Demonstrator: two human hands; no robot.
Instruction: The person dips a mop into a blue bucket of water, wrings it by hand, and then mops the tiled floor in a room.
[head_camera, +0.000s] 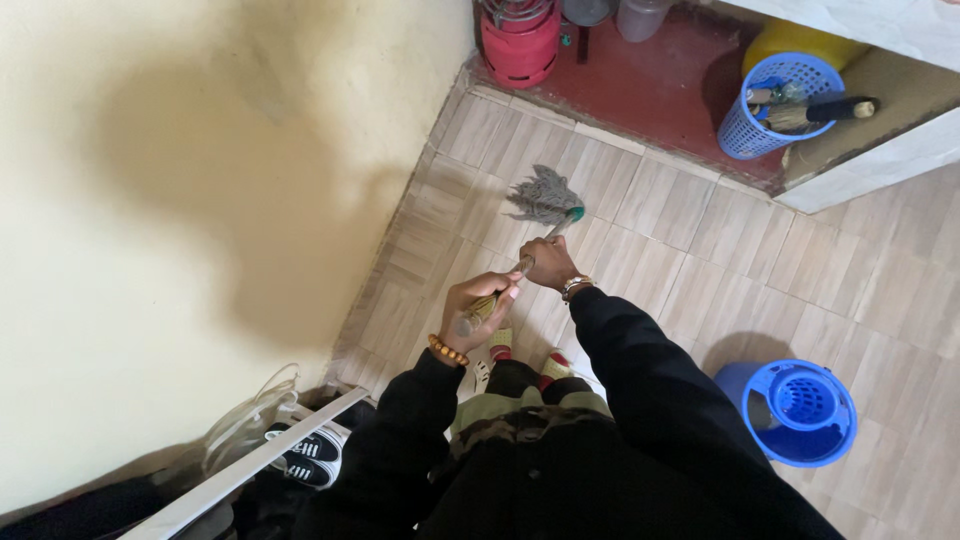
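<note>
mop head (545, 196) on floor ahead of feet | bucket (797, 412) right | basket (778, 105) far right | gas cylinder (520, 40) beyond

We see the mop (543, 198), its grey string head spread on the tiled floor, green collar, handle slanting up toward us.

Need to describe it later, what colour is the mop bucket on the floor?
Blue: the mop bucket, wringer insert included. The head view shows it.
</note>
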